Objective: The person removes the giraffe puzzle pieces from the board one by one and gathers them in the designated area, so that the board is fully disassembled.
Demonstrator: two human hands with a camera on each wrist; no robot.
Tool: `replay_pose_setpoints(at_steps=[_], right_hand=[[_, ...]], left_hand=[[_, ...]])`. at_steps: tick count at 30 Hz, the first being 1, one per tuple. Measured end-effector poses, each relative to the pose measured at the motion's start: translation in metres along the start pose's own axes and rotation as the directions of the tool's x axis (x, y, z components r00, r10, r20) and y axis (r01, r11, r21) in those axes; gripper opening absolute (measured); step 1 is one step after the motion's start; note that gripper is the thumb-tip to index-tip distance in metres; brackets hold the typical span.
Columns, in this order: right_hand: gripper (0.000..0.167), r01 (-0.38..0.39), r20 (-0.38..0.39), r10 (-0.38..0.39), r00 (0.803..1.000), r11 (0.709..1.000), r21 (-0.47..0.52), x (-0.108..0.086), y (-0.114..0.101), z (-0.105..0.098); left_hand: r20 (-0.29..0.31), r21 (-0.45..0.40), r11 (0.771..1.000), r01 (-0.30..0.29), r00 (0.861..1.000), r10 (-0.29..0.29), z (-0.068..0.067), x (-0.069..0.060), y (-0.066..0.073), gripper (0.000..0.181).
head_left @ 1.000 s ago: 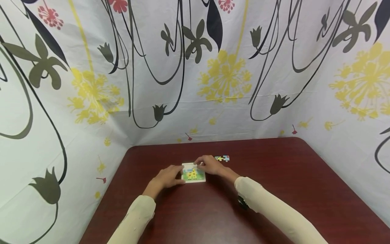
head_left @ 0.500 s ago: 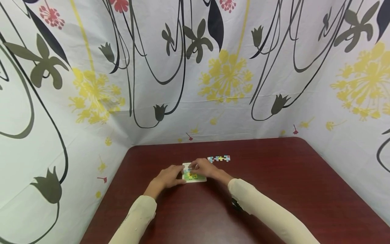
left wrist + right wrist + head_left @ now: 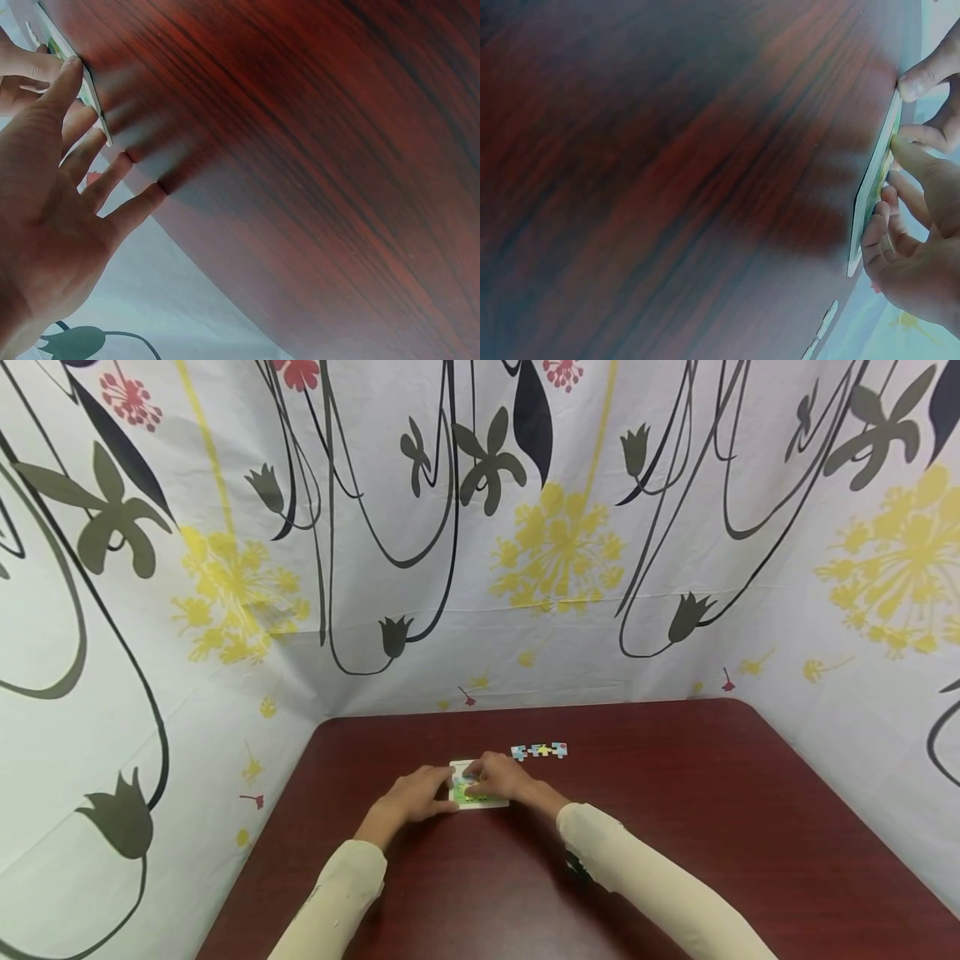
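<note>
A small puzzle board (image 3: pixel 487 806) with a pale rim and a green and yellow picture lies flat on the table. At its left side my left hand (image 3: pixel 411 795) rests, thumb at the near corner and the other fingers spread toward the far corner. My right hand (image 3: pixel 504 777) is over the board, thumb and fingertips touching its picture; whether a loose piece lies beneath them is hidden. The right wrist view shows the right thumb (image 3: pixel 922 161) on the board (image 3: pixel 862 210). In the left wrist view, the left hand (image 3: pixel 60 202) has fairly straight fingers.
Beyond the right hand, three puzzle pieces (image 3: pixel 542 750) lie in a row on the dark red table (image 3: pixel 675 793). A patterned cloth (image 3: pixel 480 677) hangs behind the table and at both sides.
My right hand has moved left and a little nearer from the board's far right part onto its picture, uncovering the leftmost piece beyond. My left hand has stayed at the board's left side.
</note>
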State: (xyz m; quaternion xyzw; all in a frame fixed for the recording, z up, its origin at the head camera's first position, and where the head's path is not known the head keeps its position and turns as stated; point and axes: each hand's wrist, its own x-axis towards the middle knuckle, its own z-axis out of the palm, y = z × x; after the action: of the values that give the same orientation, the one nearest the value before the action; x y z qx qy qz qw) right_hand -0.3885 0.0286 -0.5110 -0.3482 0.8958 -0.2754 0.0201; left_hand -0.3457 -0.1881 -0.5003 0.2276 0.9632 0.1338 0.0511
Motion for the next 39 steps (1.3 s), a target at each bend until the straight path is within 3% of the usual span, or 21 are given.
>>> replay_pose_setpoints(at_steps=[7, 15, 23, 30, 34, 39], right_hand=[[0.024, -0.023, -0.022, 0.023, 0.999, 1.0, 0.003, -0.0014, -0.0012, 0.0025], [0.034, -0.006, -0.033, 0.005, 0.999, 1.0, -0.012, -0.0027, 0.0001, 0.0049], [0.035, -0.042, -0.045, 0.043, 0.998, 0.999, 0.007, -0.0037, -0.0001, 0.0066], [0.025, 0.012, -0.083, -0.004, 0.997, 0.995, 0.102, -0.0069, -0.0022, 0.0052], [0.015, 0.047, -0.104, -0.034, 0.994, 0.991, 0.122, -0.0088, -0.0006, 0.0059], [0.014, 0.05, -0.122, -0.033, 0.992, 0.989, 0.139, -0.0087, 0.0025, 0.0077]], left_hand=[[0.005, 0.012, 1.0, 0.005, 1.0, -0.005, -0.0008, -0.0002, 0.0009, 0.05], [0.006, 0.005, 1.0, 0.006, 1.0, -0.006, -0.0026, -0.001, 0.0023, 0.049], [0.013, -0.014, 1.0, 0.024, 1.0, -0.024, -0.003, -0.0023, 0.0041, 0.056], [0.015, -0.014, 0.999, 0.03, 0.999, -0.03, -0.003, -0.0023, 0.0056, 0.058], [0.016, -0.012, 0.999, 0.029, 0.999, -0.029, -0.0026, -0.0014, 0.0051, 0.056], [0.02, -0.016, 0.999, 0.032, 0.999, -0.032, -0.0028, -0.0015, 0.0046, 0.054]])
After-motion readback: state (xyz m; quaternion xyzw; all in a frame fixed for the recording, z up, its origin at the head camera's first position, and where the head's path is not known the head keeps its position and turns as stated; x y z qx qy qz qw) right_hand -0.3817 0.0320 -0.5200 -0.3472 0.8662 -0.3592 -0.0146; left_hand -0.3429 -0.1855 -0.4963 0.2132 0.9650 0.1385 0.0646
